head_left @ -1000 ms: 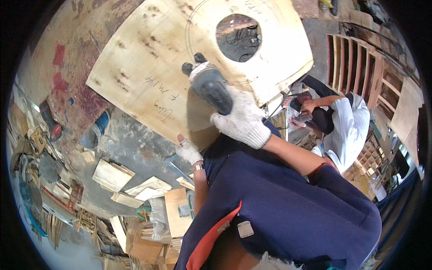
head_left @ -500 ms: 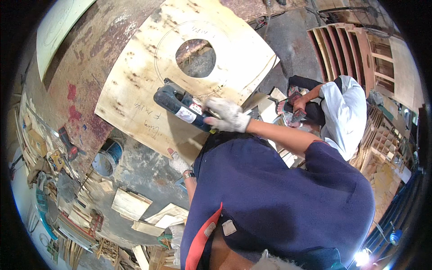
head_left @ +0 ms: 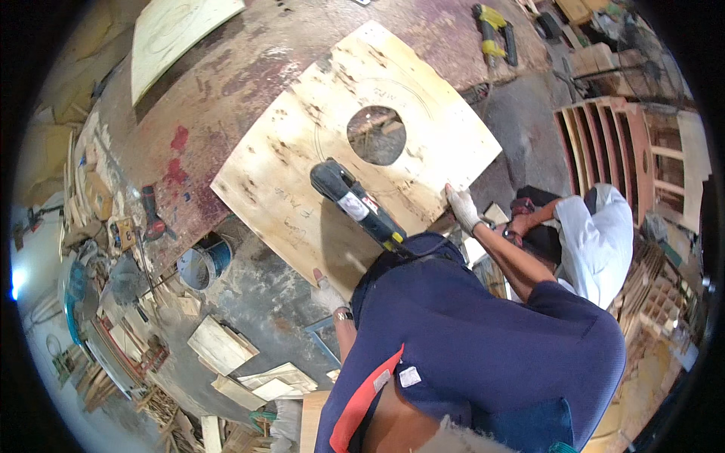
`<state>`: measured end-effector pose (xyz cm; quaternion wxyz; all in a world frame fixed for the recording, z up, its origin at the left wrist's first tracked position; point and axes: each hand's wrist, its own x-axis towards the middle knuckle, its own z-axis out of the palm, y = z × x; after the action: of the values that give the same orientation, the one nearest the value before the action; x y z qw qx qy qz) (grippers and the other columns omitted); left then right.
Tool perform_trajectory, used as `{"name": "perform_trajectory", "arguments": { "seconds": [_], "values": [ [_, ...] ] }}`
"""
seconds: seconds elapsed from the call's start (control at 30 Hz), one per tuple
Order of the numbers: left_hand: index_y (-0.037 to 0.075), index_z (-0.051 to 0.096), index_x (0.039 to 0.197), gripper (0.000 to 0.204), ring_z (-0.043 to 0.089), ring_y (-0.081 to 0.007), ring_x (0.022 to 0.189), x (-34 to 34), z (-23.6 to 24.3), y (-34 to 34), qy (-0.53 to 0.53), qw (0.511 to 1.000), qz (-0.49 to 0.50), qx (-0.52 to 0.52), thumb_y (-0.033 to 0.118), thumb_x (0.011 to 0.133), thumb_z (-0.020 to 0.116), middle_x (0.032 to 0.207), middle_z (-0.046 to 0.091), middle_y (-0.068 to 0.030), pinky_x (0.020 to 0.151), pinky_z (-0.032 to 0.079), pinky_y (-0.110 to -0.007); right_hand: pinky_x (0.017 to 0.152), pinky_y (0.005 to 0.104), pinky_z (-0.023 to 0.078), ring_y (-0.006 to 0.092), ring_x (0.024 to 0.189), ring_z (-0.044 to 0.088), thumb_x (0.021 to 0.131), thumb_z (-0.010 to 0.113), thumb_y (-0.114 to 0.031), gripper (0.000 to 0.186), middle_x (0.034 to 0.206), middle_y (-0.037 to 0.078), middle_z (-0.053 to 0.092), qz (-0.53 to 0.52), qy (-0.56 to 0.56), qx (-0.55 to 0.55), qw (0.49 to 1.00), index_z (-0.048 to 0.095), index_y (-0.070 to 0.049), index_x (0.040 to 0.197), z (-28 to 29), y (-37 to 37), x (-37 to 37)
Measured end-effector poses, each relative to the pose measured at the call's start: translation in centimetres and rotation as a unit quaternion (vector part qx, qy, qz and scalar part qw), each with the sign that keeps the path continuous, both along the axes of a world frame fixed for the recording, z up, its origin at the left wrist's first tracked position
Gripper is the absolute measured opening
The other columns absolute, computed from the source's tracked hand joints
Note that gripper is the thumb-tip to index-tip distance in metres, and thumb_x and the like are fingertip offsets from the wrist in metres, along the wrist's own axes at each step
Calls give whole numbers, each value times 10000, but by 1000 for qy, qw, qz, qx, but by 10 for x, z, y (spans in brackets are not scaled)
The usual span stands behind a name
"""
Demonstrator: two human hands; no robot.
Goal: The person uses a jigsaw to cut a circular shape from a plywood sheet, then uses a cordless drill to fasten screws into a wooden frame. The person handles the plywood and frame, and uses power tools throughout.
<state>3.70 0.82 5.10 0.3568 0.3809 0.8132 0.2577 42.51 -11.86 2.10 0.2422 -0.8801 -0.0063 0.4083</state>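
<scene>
Head view: hands (head_left: 328, 293) (head_left: 463, 208), well apart, grip the panel (head_left: 291, 162).

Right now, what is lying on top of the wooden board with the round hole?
A dark power tool rests on the board, which also bears handwritten marks. The surface directly beneath the tool is covered, so I cannot see it.
</scene>
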Motion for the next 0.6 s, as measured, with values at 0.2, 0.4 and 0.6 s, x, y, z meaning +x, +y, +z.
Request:
{"name": "perform_trajectory", "arguments": {
  "seconds": [0.2, 0.4, 0.6],
  "values": [
    [-151, 643, 1108, 704, 632, -343, 830, -32, -12, -53, 39, 993, 64, -92, 535, 961, 588, 1002, 681, -306, 755, 489, -477, 390, 301, 362, 108, 388, 448, 1009, 530, -466, 440, 589, -1, 552, 52, 32, 160, 985, 625, -85, 810, 28, 45, 4],
    [-52, 486, 1408, 755, 542, -302, 1195, -23, -39, -57, -104, 967, 221, -75, 568, 979, 521, 1407, 532, -200, 1027, 433, -423, 637, 344, 522, 186, 648, 658, 968, 555, -530, 548, 786, 96, 693, 262, 90, 189, 942, 661, 2, 1044, 59, 191, 22],
    [95, 315, 1542, 924, 421, -288, 1383, 64, -39, -17, -532, 814, 192, -133, 742, 905, 487, 1505, 456, -96, 1166, 317, -480, 522, 296, 478, 133, 619, 604, 978, 489, -620, 635, 821, 44, 640, 107, 181, 350, 913, 621, -10, 1101, 49, 191, 20]
  ]
}}
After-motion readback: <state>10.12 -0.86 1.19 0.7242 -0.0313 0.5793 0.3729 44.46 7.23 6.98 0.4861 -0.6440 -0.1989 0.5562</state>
